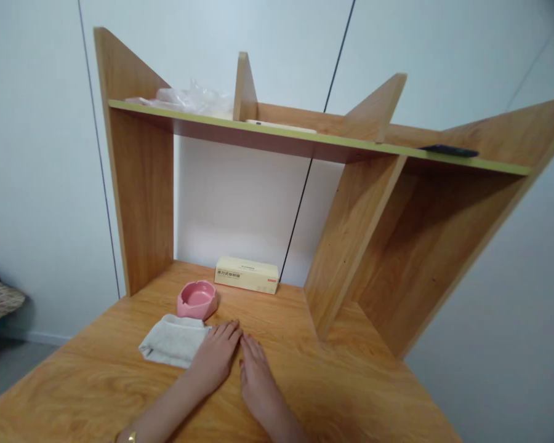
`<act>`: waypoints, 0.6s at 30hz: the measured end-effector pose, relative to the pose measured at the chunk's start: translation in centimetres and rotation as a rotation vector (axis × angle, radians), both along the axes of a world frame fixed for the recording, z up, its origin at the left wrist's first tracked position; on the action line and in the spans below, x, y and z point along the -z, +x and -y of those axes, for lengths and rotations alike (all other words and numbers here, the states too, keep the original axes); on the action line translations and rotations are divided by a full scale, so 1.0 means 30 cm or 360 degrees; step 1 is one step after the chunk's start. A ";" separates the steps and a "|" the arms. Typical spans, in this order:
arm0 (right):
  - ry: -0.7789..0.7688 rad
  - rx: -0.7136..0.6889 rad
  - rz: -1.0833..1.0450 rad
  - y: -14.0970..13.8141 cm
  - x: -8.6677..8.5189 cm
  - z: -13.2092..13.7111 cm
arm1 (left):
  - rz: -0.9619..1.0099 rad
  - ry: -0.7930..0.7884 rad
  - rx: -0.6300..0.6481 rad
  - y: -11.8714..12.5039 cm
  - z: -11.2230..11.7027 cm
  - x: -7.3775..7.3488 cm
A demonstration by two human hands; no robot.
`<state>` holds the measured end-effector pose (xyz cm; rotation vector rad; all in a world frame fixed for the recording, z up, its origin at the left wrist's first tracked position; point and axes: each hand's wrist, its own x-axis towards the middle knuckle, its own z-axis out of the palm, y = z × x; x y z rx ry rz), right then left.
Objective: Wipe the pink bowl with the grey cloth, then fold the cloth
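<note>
The fingers of the left hand (pixel 216 355) are lying extended and close together, palm down, and those of the right hand (pixel 261 383) are lying much the same way. The two sets of fingertips are nearly meeting, though whether they are touching is too fine to tell. Neither hand is visibly gripping anything; both are resting on the wood-grain desk (pixel 373 394). A gold bracelet (pixel 132 437) is showing at the left wrist.

The folded grey cloth (pixel 172 339) is lying flat just left of the left hand, its long axis running roughly left to right. The left hand is clearly the nearer one, covering part of the cloth's right end from view; whether any fingers are pressing on it cannot be told.

Just beyond the cloth, the pink ashtray (pixel 191 309) is standing upright, forward and left of the fingertips. Farther back, the cling film box (pixel 247 277) is lying lengthwise across the desk, almost straight ahead of the left fingertips. Above, the shelf (pixel 332 143) is carrying a clear plastic bag (pixel 189 98) at its left end.
</note>
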<state>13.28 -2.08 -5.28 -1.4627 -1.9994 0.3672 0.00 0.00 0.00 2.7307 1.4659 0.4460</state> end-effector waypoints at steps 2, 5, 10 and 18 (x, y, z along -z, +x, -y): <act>0.0029 -0.0015 -0.0030 0.003 0.004 0.000 | -0.0030 0.0069 -0.0123 0.011 0.012 -0.037; 0.0015 -0.0018 -0.0019 0.004 0.002 0.001 | -0.0168 0.0159 -0.0388 0.015 0.030 -0.094; -0.0071 0.0014 0.0025 -0.001 -0.008 0.003 | -0.0379 0.0155 -0.0604 -0.015 0.045 -0.121; -0.0139 0.0019 -0.0042 -0.009 -0.047 0.025 | -0.0274 -0.0024 -0.0694 -0.035 0.025 -0.105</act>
